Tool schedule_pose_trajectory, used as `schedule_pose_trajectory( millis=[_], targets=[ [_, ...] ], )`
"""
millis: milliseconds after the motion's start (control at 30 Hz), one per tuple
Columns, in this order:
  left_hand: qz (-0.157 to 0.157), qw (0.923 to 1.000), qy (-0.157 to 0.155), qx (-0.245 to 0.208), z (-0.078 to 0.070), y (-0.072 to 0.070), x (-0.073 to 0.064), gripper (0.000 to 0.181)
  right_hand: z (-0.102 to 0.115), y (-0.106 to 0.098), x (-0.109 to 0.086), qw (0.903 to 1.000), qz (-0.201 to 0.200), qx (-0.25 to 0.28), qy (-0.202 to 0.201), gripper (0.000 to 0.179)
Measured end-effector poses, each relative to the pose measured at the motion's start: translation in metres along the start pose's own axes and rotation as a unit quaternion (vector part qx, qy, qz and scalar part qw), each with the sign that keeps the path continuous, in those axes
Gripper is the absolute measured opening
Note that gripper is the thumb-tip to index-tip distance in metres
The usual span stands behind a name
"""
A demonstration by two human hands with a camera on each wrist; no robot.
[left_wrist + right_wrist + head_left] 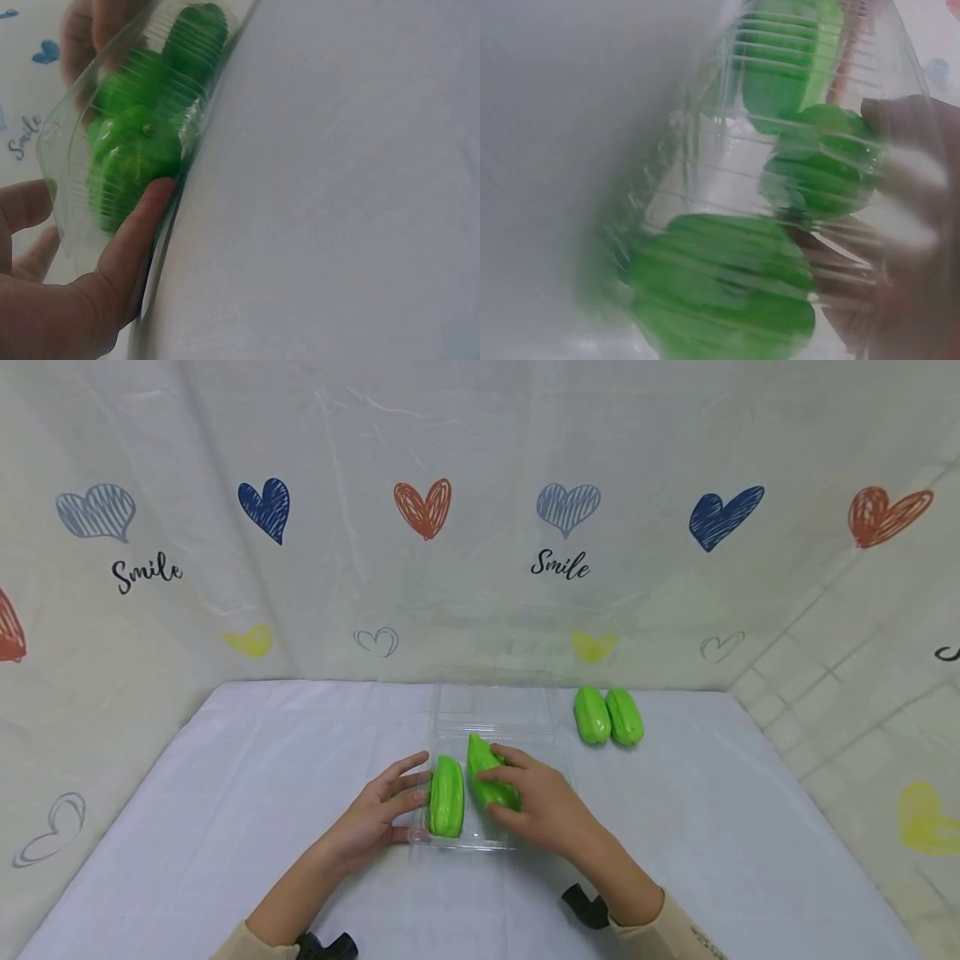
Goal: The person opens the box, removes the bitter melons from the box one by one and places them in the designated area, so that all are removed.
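A clear plastic clamshell box (486,842) lies on the table, its lid folded back. My left hand (375,814) holds the box's near left corner, thumb along the front wall and fingers at the left side. Inside at the left lies a light green, ribbed pepper (447,797). My right hand (542,797) is over the right half, gripping a second green pepper (483,768) that sits tilted, pointed end away. Through the box wall, the right wrist view shows another green pepper (724,281), which the right hand hides in the head view.
Two more green peppers (592,716) stand side by side behind the box to the right. The table (735,827) has a white cloth. A pale curtain (480,593) printed with hearts hangs along the back. Black wrist mounts (585,906) are on both forearms.
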State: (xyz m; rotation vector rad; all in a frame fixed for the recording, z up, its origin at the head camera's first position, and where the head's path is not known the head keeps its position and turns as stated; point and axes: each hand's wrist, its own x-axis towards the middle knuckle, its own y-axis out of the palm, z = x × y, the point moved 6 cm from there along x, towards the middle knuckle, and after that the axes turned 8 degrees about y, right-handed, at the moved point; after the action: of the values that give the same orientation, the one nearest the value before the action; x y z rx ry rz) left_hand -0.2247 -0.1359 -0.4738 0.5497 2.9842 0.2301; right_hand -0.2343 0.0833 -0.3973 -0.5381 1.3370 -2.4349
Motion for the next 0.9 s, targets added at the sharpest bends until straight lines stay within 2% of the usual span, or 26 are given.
schedule_pose_trajectory(
  millis=[500,900],
  targets=[
    [0.0,1.0,0.006,0.001,0.001,-0.001,0.001,0.068,0.0,-0.019,-0.002,0.9996,-0.026,0.009,0.001,0.036],
    [-0.003,1.0,0.004,0.002,0.001,-0.001,0.0,0.067,-0.01,-0.035,-0.002,0.998,-0.056,0.027,-0.005,0.035]
  ],
)
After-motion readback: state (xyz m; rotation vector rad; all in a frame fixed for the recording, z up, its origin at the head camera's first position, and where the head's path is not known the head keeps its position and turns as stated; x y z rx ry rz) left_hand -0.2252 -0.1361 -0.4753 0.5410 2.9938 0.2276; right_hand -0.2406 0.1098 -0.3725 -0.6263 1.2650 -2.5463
